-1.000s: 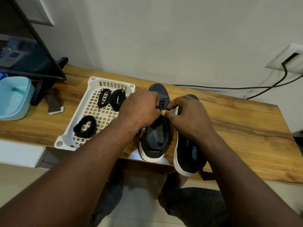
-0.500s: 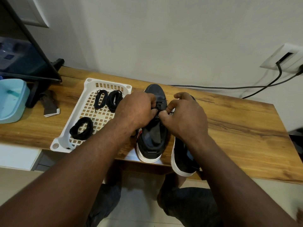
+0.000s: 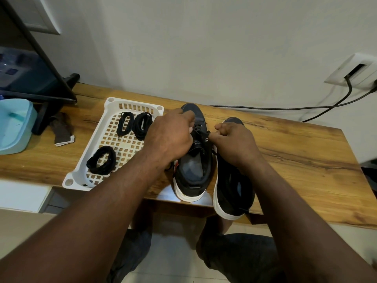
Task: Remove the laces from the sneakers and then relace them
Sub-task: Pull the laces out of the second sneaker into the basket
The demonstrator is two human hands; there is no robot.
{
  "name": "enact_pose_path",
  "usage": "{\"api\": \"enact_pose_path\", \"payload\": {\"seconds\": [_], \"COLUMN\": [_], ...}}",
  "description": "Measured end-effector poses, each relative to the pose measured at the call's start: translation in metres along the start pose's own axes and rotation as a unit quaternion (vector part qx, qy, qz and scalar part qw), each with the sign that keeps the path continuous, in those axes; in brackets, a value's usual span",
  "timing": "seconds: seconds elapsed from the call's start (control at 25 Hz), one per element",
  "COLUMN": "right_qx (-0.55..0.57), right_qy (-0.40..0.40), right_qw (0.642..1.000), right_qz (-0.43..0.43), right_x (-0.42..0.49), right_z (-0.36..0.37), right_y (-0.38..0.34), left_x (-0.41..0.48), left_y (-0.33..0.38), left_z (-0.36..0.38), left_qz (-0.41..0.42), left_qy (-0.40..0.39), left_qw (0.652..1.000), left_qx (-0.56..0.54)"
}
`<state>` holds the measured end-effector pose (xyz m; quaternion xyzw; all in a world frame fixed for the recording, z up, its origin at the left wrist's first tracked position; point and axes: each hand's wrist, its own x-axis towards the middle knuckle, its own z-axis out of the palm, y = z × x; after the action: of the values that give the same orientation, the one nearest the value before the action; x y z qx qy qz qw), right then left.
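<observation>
Two dark sneakers with white soles stand side by side on the wooden table, heels over its front edge. Over the left sneaker (image 3: 191, 168), my left hand (image 3: 169, 137) has its fingers curled at the left side of the lacing, and my right hand (image 3: 234, 144) pinches the black lace (image 3: 201, 130) at the right eyelets. The lace runs taut between the two hands. My right wrist covers the front of the right sneaker (image 3: 232, 193). Which part of the lace my left fingers hold is hidden.
A white perforated basket (image 3: 110, 111) left of the shoes holds three coiled black laces (image 3: 101, 160). Further left lie a brown cloth strip (image 3: 61, 129), a light blue container (image 3: 14, 125) and a black stand (image 3: 51, 78). A black cable (image 3: 285, 108) runs along the wall to a socket.
My hands have drawn apart across the left sneaker, the right one moving right, pulling the lace taut. The tongue and eyelets now show between them.
</observation>
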<state>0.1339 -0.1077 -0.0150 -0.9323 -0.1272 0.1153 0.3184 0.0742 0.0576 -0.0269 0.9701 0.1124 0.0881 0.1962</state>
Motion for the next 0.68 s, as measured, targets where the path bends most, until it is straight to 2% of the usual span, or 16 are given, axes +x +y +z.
{"api": "enact_pose_path", "payload": {"seconds": [0.2, 0.32, 0.4, 0.44, 0.52, 0.6, 0.68], "right_qx": [-0.021, -0.026, -0.025, -0.025, -0.028, -0.028, -0.033], "right_qy": [0.010, 0.025, 0.034, 0.037, 0.037, 0.036, 0.035], "right_qw": [1.000, 0.999, 0.999, 0.999, 0.999, 0.998, 0.998], "right_qz": [-0.015, -0.015, -0.013, -0.015, -0.022, -0.035, -0.047], "right_x": [0.001, 0.001, -0.001, -0.002, -0.003, -0.003, -0.004], "right_z": [0.003, 0.005, 0.006, 0.006, 0.007, 0.010, 0.013], "right_y": [0.000, -0.001, -0.002, -0.002, -0.002, -0.001, -0.001], "left_x": [0.001, 0.003, 0.004, 0.003, 0.000, -0.001, -0.001], "left_y": [-0.002, -0.003, -0.004, -0.005, -0.004, -0.003, 0.000], "left_z": [0.000, -0.004, -0.008, -0.009, -0.008, -0.005, -0.004], "left_qz": [-0.097, -0.063, -0.013, 0.009, 0.036, 0.044, 0.041], "left_qy": [0.002, 0.027, -0.010, -0.036, -0.059, -0.045, -0.020], "left_qw": [0.986, 0.985, 0.984, 0.985, 0.994, 0.998, 0.999], "left_qx": [-0.137, -0.160, -0.175, -0.168, -0.087, -0.023, -0.005]}}
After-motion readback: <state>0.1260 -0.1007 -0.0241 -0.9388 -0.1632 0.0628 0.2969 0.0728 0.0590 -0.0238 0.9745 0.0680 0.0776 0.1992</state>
